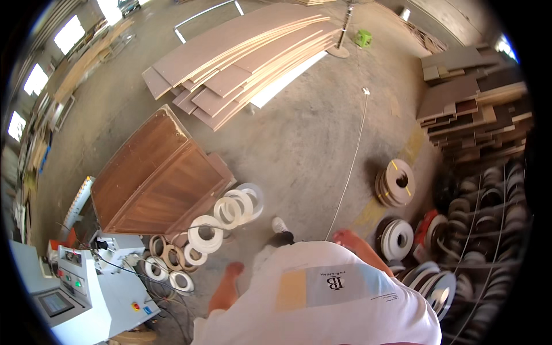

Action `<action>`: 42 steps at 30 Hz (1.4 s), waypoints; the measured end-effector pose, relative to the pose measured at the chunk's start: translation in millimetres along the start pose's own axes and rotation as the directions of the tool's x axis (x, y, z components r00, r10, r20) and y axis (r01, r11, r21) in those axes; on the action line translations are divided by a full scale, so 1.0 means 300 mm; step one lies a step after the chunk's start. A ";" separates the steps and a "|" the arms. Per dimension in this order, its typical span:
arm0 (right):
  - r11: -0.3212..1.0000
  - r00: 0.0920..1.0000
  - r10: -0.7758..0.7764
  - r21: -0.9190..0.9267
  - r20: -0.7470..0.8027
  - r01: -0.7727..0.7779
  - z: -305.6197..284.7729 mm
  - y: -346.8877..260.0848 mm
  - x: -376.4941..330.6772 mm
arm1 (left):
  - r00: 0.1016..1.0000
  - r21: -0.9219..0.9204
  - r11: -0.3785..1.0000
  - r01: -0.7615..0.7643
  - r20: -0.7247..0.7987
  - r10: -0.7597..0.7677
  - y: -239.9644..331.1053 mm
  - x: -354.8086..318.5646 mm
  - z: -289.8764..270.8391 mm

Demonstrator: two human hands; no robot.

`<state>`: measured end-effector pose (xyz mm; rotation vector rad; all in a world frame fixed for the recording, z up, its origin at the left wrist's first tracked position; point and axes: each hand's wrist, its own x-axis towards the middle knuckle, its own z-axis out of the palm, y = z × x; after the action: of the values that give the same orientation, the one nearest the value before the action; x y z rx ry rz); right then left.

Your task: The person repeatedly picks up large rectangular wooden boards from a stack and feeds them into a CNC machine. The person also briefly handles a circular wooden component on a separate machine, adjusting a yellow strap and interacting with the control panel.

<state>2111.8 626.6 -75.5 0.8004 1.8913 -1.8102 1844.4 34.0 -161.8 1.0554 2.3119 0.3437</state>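
I look down over my white T-shirt point(322, 299) at a concrete workshop floor. My left arm hangs at my side and ends in my left hand point(234, 268), above the floor near several white and tan edge-banding rolls point(206, 233). My right hand point(345, 237) is at the end of my right arm, close to a white roll point(397, 238) and a thin cable point(348, 178) on the floor. Both hands are foreshortened, so their fingers do not show. Nothing is visible in either hand. One shoe point(280, 225) shows ahead of my shirt.
A white machine with a control panel point(86, 287) stands at the lower left. Brown door panels point(155, 175) lie beside it. Long boards point(247, 52) are stacked farther off. At the right are a brown tape roll stack point(395, 183), racks of rolls point(489, 230) and piled wood offcuts point(471, 109).
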 end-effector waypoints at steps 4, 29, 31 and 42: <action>0.839 0.986 -0.116 -0.519 0.121 0.162 -0.141 -0.089 0.116 | 0.900 -0.158 0.949 0.274 -0.304 -0.311 -0.077 0.496 -0.484; 0.959 0.995 0.089 -0.275 0.038 -0.075 -0.768 -2.066 2.196 | 0.311 -0.294 0.484 0.824 -0.481 -0.820 -0.134 1.313 -1.859; 0.946 0.995 0.092 -0.314 0.030 -0.078 -0.696 -2.148 2.267 | 0.316 -0.290 0.468 0.835 -0.444 -0.838 -0.124 1.318 -1.891; 0.579 0.885 0.267 -0.797 0.382 0.170 -0.621 -1.863 2.733 | 0.191 -0.590 0.503 0.632 -0.510 -0.838 -0.161 1.297 -1.899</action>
<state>1149.1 918.0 -161.5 0.0442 1.9982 -0.7485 1272.1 297.6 123.5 -0.6573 3.0441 0.7424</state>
